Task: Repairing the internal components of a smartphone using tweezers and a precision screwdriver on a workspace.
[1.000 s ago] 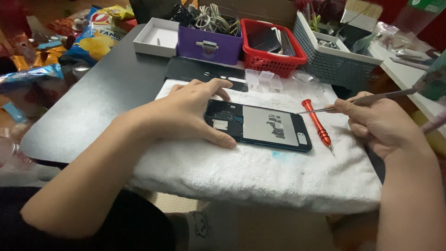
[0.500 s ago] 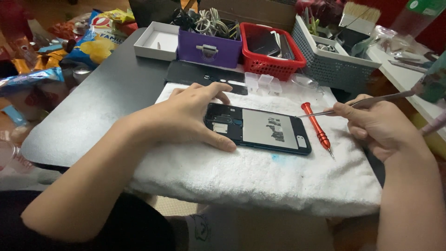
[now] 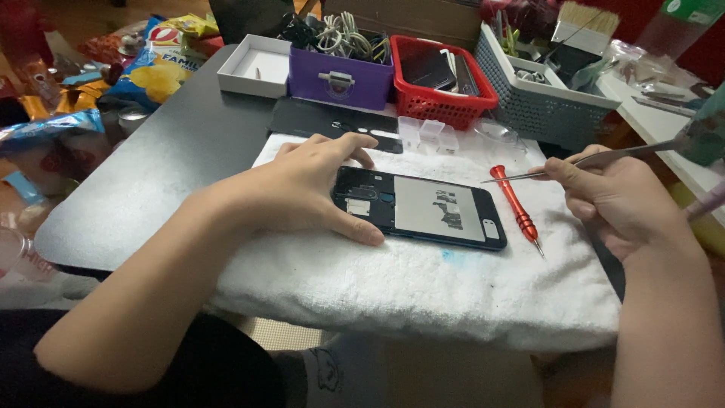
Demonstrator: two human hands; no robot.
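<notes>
My left hand (image 3: 302, 189) lies flat and spread over the near end of the opened phone (image 3: 423, 209), thumb along its front edge and fingers over the top edge, pinning it down on the white towel (image 3: 423, 287) that covers the black table (image 3: 151, 174). My right hand (image 3: 615, 200) pinches a pair of slim metal tweezers (image 3: 559, 165), whose tip points left and hovers above the towel, just past the phone's far end. Compared with a second ago, very little has moved: the left hand holds the same grip, the phone sits in the same spot, and the tweezers have only drifted slightly, staying off the phone. I judge the work to be paused between touches rather than advancing. The red screwdriver (image 3: 515, 211) lies untouched on the towel between the phone and my right hand. Behind the towel stand a purple box (image 3: 340, 78), a red basket (image 3: 445, 106) and a grey basket (image 3: 551, 106).
</notes>
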